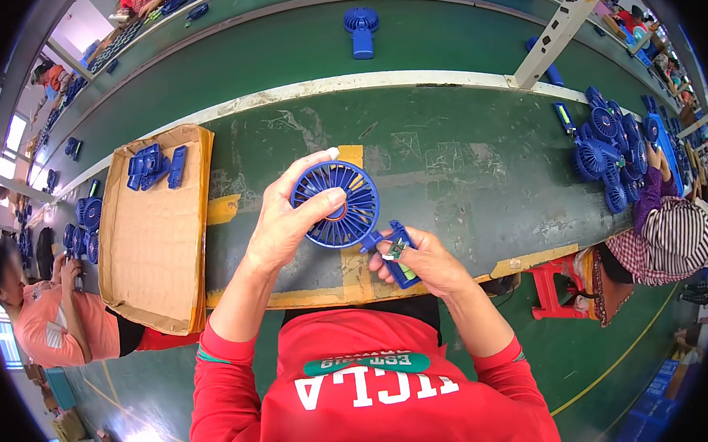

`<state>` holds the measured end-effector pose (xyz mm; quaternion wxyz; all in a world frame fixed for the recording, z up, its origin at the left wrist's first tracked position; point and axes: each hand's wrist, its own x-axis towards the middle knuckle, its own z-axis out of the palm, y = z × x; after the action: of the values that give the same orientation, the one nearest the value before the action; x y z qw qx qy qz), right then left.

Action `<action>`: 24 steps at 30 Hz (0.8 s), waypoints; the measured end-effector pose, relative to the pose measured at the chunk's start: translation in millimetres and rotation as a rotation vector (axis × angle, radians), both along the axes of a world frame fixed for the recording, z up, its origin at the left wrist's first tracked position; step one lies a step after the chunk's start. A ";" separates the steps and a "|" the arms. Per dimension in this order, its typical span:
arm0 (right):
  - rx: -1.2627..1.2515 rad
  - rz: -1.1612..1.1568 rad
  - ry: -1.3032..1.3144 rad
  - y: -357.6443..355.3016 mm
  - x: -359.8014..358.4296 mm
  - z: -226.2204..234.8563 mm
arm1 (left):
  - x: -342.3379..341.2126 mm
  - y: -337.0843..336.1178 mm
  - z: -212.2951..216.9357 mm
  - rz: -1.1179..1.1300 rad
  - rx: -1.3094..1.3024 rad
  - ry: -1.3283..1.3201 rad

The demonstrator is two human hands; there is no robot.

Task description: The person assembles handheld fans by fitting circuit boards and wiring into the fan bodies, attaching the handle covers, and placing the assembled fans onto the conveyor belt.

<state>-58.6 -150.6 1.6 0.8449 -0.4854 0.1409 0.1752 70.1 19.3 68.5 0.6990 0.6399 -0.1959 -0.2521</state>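
Observation:
I hold a blue hand-held fan over the green workbench. My left hand grips its round grille head, thumb across the front and fingers behind the rim. My right hand grips the open handle, where a small green circuit board shows inside the shell. Both hands are close together just above the bench's near edge.
A shallow cardboard tray to my left holds a few blue handle parts. Another fan lies on the conveyor belt beyond. Several blue fan heads are piled at right by a seated person. Another person sits at left.

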 end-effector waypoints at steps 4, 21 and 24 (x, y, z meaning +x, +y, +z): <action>0.035 -0.067 0.025 1.1 -4.8 -4.0 | 4.5 -0.4 -6.5 0.003 0.059 0.043; 0.261 -0.075 0.137 -7.4 -3.9 1.8 | 12.9 -11.2 -5.1 -0.227 0.208 0.003; 0.261 -0.032 0.118 -3.3 -3.8 3.5 | 13.7 -14.2 -6.5 -0.257 0.192 0.071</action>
<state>-62.4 -153.9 5.0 0.8937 -0.3580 0.1743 0.2068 83.8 5.1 62.0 0.6032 0.6642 -0.2263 -0.3792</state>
